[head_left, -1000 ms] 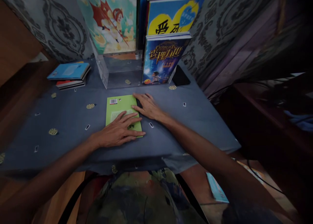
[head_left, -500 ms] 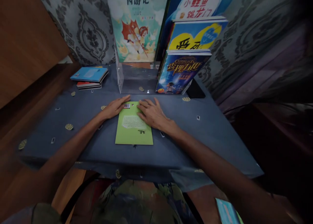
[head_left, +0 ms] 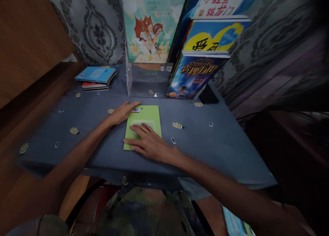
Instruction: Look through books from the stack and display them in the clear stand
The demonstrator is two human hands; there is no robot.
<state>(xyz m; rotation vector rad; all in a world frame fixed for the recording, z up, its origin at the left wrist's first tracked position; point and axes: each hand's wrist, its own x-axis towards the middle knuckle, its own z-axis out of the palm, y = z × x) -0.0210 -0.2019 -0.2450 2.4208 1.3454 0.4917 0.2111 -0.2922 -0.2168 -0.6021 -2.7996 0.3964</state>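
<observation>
A green book (head_left: pixel 153 114) lies flat on the cloth-covered table in front of me, its barcode at the far left corner. My left hand (head_left: pixel 124 112) rests at that corner, its fingers stretched along the book's left edge. Across the near part of the cover lies my right hand (head_left: pixel 147 141), palm down with its fingers spread, hiding much of the printed text block. Neither hand grasps the book; both touch it from above or the side.
Beyond the book stands a clear acrylic rack (head_left: pixel 144 88) with several upright books, among them a dark blue one (head_left: pixel 196 74). A small stack of books (head_left: pixel 96 76) lies at the back left. A dark flat object (head_left: pixel 209 94) sits right of the rack.
My right hand has slid from the book's far right side toward its near left part. The left hand stays at the far left corner. The view has shifted slightly.
</observation>
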